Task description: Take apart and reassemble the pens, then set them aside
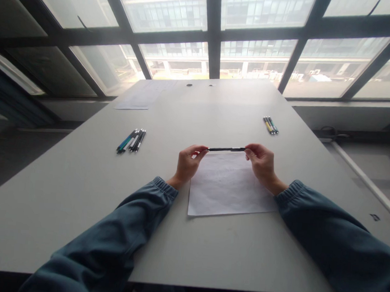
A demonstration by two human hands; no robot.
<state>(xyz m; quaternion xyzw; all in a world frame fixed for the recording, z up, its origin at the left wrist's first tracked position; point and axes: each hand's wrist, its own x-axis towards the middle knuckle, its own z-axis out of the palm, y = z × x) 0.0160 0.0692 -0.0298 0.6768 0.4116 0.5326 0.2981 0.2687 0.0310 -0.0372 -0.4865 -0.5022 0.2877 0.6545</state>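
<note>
Black pen (226, 149) runs crosswise from my left hand (188, 162) to my right hand (262, 163), each pinching one end.

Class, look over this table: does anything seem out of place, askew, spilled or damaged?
Nothing looks spilled or broken. Mildly odd: the paper by the pen lies slightly askew, its near edge slanting against that of the table, and its surface looks faintly wrinkled.
</note>
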